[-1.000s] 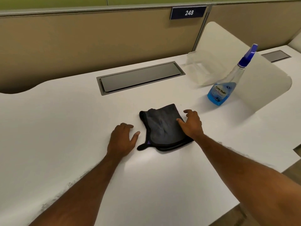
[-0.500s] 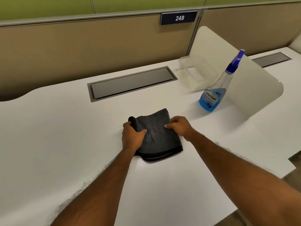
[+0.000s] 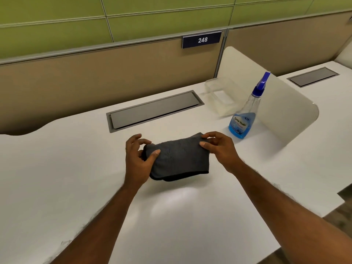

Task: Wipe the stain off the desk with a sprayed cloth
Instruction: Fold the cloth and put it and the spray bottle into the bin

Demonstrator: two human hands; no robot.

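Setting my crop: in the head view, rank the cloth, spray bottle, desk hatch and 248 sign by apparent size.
1. desk hatch and cloth: about alike; the cloth is nearer, so unranked.
2. spray bottle.
3. 248 sign: smallest, also farthest.

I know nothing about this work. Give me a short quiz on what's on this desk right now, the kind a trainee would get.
1. True or false: the bottle stands upright, to the right of the cloth.
2. What do the left hand and right hand hold? A. the cloth B. the bottle C. nothing
3. Fill in: the sign on the partition reads ___.

Key: 1 true; 2 A; 3 248.
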